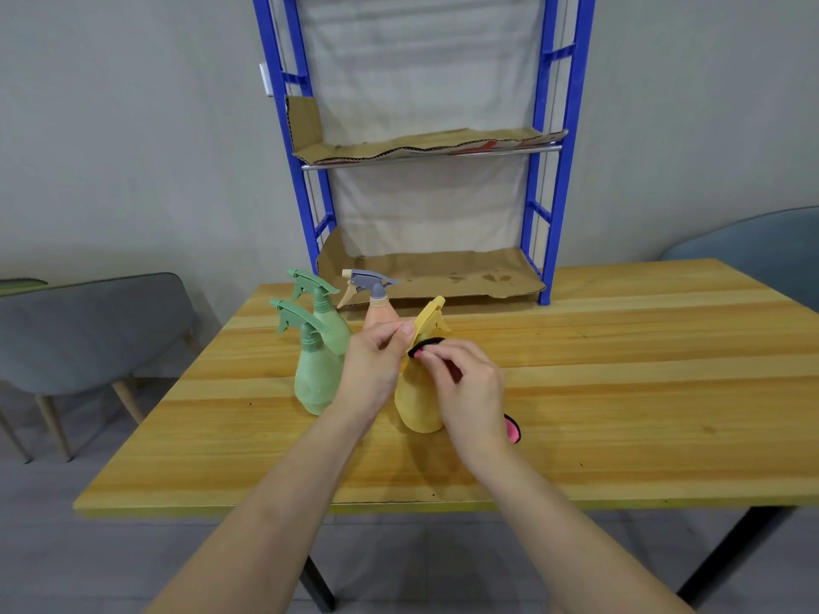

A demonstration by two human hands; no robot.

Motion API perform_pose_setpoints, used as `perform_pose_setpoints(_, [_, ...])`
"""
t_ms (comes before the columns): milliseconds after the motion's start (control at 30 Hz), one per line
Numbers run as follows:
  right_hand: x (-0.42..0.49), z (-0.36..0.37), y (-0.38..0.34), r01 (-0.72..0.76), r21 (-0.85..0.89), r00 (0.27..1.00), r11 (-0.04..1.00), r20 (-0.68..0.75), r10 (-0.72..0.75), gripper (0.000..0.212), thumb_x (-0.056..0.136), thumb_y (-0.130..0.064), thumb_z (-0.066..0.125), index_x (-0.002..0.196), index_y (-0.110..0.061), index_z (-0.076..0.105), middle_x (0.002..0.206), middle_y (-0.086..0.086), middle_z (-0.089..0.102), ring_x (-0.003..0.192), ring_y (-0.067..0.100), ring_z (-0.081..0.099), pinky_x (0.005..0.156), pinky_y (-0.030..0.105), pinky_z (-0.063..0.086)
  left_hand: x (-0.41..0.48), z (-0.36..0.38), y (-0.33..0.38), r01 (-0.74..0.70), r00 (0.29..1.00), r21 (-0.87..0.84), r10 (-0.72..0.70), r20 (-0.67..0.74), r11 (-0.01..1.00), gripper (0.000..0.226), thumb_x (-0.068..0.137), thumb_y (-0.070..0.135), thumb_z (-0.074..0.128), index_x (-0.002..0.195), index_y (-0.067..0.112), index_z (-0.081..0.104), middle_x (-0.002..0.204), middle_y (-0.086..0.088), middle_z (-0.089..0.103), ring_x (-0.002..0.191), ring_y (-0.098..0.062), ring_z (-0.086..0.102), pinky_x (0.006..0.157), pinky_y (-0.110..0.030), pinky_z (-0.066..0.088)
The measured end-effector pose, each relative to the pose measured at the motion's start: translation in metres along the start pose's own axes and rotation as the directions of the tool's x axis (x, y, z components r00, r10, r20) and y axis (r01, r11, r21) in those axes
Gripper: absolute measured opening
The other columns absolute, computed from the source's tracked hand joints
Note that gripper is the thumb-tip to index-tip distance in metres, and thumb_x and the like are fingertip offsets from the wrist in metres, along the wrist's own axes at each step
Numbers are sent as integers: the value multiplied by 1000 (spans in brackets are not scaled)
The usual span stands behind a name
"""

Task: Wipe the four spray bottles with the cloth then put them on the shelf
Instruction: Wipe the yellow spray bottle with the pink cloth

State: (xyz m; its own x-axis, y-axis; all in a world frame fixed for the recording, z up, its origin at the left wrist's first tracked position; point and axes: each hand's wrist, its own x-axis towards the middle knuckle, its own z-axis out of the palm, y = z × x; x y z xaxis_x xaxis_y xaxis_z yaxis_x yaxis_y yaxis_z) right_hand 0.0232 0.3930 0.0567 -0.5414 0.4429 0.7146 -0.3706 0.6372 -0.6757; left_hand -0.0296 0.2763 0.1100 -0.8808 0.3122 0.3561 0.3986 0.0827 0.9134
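Left hand: pinches yellow bottle head.
Right hand: fingers curled round cloth, at bottle's neck.
Shelf: no bottles yet; all four on table.

A plain, sparsely furnished room, most like an office or meeting space. A bare grey wall and grey tiled floor frame a wooden counter on black legs, with grey padded chairs off its left and right edges. A blue metal shelf lined with cardboard stands at the far edge.
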Motion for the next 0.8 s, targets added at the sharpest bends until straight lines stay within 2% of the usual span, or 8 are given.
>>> perform_pose_setpoints(200, [1,2,-4,-240,56,971,969,33,238,12,90,-23,78,101,-20,82,96,-10,74,90,4,69,82,23,55,1,-3,0,17,1000,9,-17,15,1000,26,106,18,57,93,15,79,67,24,66,68,6,55,66,-11,42])
perform_pose_setpoints(300, [7,3,-5,-305,70,951,950,64,301,17,85,-21,84,102,-19,82,95,-7,73,85,6,69,78,23,54,0,-3,1,-5,1000,18,4,24,1000,30,106,15,56,82,18,73,61,24,63,64,6,53,64,-10,39])
perform_pose_setpoints(367, [8,4,-6,-268,22,961,963,72,266,16,85,-18,84,101,-16,83,94,-4,72,84,9,69,78,18,51,0,-2,1,-23,999,25,22,27,999,33,106,14,56,78,24,68,57,23,59,62,5,51,62,-11,37])
perform_pose_setpoints(433, [7,5,-5,-159,-82,984,984,66,165,15,86,-15,83,100,-11,82,94,-1,71,83,12,67,78,13,49,2,-2,-1,-31,999,28,31,20,999,35,106,15,56,76,27,68,56,22,58,61,3,48,62,-14,37])
perform_pose_setpoints(500, [5,7,-3,-73,-176,994,982,67,86,12,87,-13,81,98,-9,82,91,1,68,81,14,65,76,16,49,2,-1,-3,-28,1000,28,28,12,999,36,105,16,56,74,30,68,56,20,57,62,1,46,62,-18,37])
perform_pose_setpoints(533, [6,7,-2,-89,-178,992,980,74,103,10,87,-13,81,96,-9,82,90,0,68,80,15,64,75,16,47,2,-2,-3,-29,1000,26,28,13,999,38,105,17,57,72,31,68,57,19,56,62,0,45,62,-19,37])
perform_pose_setpoints(667, [23,-4,-6,-382,20,904,924,216,369,8,91,-16,77,88,-15,84,90,-1,70,83,11,67,72,19,46,-1,-4,0,-36,999,15,35,38,999,42,106,14,56,68,31,65,53,21,53,59,2,45,59,-14,35])
perform_pose_setpoints(800, [34,-18,-3,-409,41,857,912,362,368,20,95,-18,72,77,-18,81,88,0,73,82,11,67,77,26,50,3,-5,-3,-26,998,13,26,49,1000,37,105,16,57,70,19,67,54,19,51,59,-1,41,58,-16,35])
